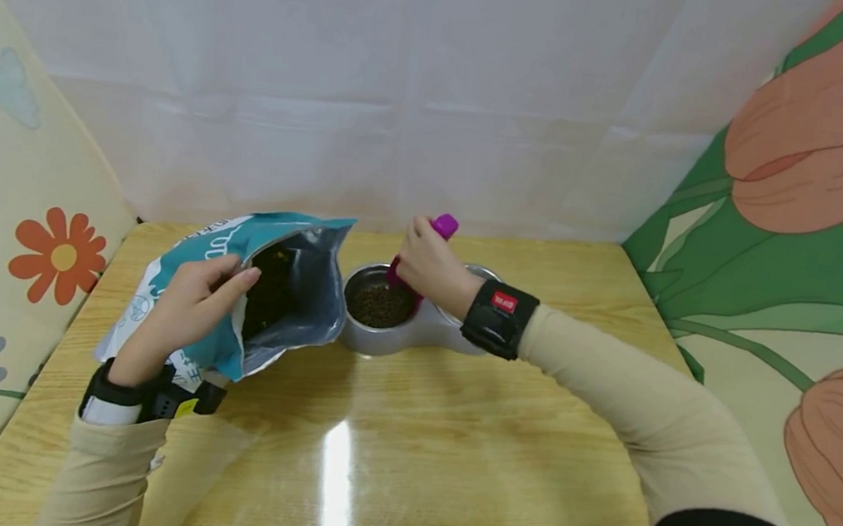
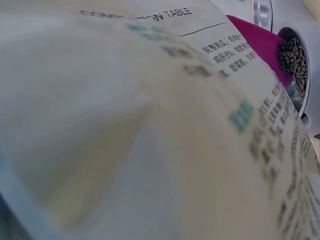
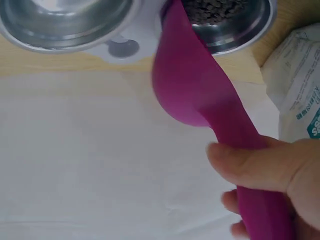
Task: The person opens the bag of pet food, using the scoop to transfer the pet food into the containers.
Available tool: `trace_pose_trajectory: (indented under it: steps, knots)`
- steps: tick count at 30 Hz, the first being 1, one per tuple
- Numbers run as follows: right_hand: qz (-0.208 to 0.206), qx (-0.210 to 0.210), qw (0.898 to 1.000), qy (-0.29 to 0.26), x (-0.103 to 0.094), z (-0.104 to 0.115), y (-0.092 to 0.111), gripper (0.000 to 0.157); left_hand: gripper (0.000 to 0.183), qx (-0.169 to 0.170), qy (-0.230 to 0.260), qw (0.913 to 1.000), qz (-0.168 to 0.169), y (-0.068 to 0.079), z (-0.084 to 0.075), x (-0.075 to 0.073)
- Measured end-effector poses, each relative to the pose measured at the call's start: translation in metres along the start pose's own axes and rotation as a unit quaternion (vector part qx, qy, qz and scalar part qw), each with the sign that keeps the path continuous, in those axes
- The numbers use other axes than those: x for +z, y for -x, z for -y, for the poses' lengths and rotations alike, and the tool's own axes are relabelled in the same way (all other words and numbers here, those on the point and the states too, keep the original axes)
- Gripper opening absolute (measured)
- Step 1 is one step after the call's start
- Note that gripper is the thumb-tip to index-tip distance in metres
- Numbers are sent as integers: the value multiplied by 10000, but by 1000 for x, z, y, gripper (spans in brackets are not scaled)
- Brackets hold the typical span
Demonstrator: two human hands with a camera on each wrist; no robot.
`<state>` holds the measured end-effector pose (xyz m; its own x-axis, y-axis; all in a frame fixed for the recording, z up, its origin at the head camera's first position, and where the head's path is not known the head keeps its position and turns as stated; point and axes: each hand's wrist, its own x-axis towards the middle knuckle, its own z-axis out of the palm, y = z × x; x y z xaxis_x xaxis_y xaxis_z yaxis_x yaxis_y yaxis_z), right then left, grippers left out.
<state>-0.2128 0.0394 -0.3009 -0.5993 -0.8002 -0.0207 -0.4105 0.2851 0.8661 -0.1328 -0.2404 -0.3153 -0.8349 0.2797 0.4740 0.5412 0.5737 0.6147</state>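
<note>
My left hand grips the edge of a teal and white pet food bag, thumb at its open mouth. The bag leans over, its silver lining showing and dark food inside. In the left wrist view the printed bag wall fills most of the picture. My right hand holds a magenta scoop by its handle. The scoop's lip tilts down into the left steel bowl, where brown kibble lies. The scoop's inside is hidden in the right wrist view.
A second steel bowl sits beside the first in the same pale double holder, partly behind my right wrist in the head view. All stands on a wooden table. A white cloth hangs behind, with flower-patterned panels on both sides.
</note>
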Motion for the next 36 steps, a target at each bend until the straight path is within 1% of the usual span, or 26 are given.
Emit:
trace_pose_trajectory:
  steps: [5,12,14,17,22,24,26,27,30,32,33,35,36]
  knots:
    - [-370,251,9990,15,5,0,7,24,26,-22,-19,10000,-16,0,1,0]
    - [-688,551,9961,-56,10,-2,13,28,26,-83,-13,10000,0,1,-1,0]
    - [-648,593,9959,-220,11,-4,15,26,27,-94,-10,10000,2,1,-1,0]
    - [-409,655,9952,-598,14,-6,19,19,27,-96,-12,10000,-1,1,-1,0]
    - [-129,781,9874,-1373,22,-10,29,13,26,-75,-4,10000,14,0,-1,0]
    - [-55,810,9817,-1725,25,-11,34,10,26,-75,0,10000,21,0,-2,0]
    - [89,836,9729,-2153,26,-13,39,5,26,-86,1,10000,28,0,-3,0]
    - [205,855,9654,-2453,26,-14,41,3,26,-88,-5,10000,24,0,-3,0]
    - [597,996,9358,-3329,27,-16,48,12,27,-113,4,9999,23,0,-3,-1]
    - [776,1110,9179,-3729,30,-17,52,15,27,-110,-4,9999,11,0,-3,-1]
    - [825,1147,9123,-3843,31,-17,55,16,27,-109,-6,9999,10,0,-3,-1]
    - [823,1172,9093,-3906,35,-17,61,16,26,-118,1,9999,13,1,-4,-1]
    - [798,1172,9095,-3907,36,-17,64,15,26,-122,3,9999,12,1,-4,-1]
